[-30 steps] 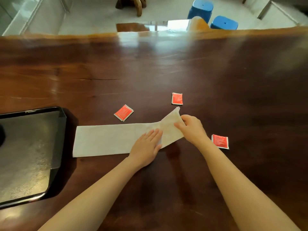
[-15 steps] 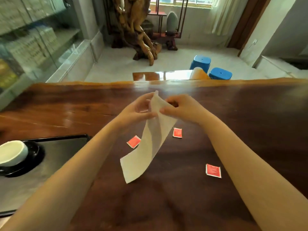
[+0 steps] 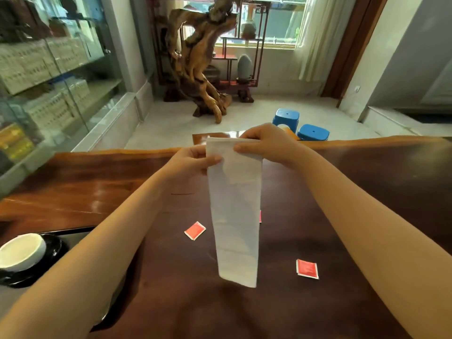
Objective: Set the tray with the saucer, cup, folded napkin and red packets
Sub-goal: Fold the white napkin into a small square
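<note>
Pinching the napkin [image 3: 234, 211] by its top edge: left hand [image 3: 193, 162] curled on the left corner, right hand [image 3: 266, 145] curled on the right corner, thumbs on the near face. Holding it up over the worktop [image 3: 367, 182], hanging straight down as one long, narrow white strip, lower end well below the hands.

Hiding, behind the strip, all but a red sliver of one packet [image 3: 260, 216] at its right edge. Lying flat on the wood to the left of the strip, apart from it, a second packet [image 3: 195, 230]; lower right, also flat, a third packet [image 3: 307, 268].

Crossing the far left with the left forearm and covering much of a dark tray [image 3: 73, 230] there. Sitting on that tray, a black saucer [image 3: 55, 245] with a white cup [image 3: 22, 250] upright on it.

Beyond the worktop's far edge, standing on a pale floor: two blue stools [image 3: 285, 117], a gnarled root sculpture [image 3: 198, 57], a grey stone [image 3: 244, 67] on a thin stand. Hanging at the window, a pale curtain [image 3: 318, 37]. Lining the left wall, a glass cabinet [image 3: 53, 77] of boxes.
</note>
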